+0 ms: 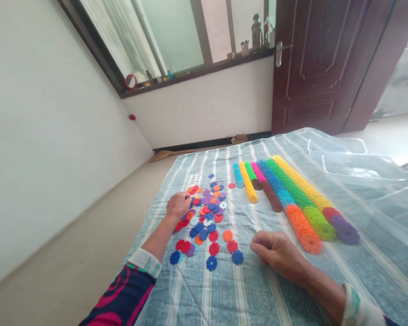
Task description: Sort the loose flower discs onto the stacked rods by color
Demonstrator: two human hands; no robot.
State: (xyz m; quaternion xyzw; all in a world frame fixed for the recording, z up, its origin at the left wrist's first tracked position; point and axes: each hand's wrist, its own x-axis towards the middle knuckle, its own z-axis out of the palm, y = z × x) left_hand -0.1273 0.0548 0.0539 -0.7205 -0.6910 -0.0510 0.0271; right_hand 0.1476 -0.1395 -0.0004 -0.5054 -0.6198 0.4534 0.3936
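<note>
Loose flat plastic flower discs [207,217] in red, blue, purple, orange and white lie scattered on a blue-striped cloth [245,290]. My left hand [177,205] rests at the pile's left edge with fingers curled in; what they pinch is hidden. My right hand [278,253] lies on the cloth to the right of the pile, its fingers pressed together, and nothing shows in them. Beyond it, several long rods of stacked discs [292,199] lie side by side in cyan, yellow, green, pink, blue, orange and purple.
Clear plastic tubs [357,165] stand at the right on the cloth. A dark wooden door [319,63] is behind. A window sill [197,72] holds bottles and small items. The white wall [37,136] and bare floor [71,253] lie to the left.
</note>
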